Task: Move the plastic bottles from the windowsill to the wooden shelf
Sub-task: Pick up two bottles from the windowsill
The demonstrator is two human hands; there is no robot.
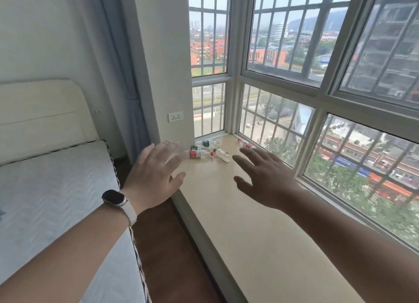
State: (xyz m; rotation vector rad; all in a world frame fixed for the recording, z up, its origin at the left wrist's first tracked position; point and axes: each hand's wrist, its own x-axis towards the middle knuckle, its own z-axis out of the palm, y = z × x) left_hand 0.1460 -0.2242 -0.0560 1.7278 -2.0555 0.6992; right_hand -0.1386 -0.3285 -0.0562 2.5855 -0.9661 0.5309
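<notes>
I see both hands held out above the windowsill (249, 223), empty, fingers spread wide: left hand (154, 178) over its left edge, right hand (265, 178) nearer the glass. The plastic bottles (199, 153) lie on their sides at the far end of the sill, in the corner, beyond both hands. A bed (56, 189) sits on the left.

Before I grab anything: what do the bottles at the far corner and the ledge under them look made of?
Clear bottles with red-and-green labels: thin transparent plastic, glossy; you see through them. Pale beige windowsill ledge: smooth matte surface with faint grain, probably laminate or wood veneer; can't tell which.
</notes>
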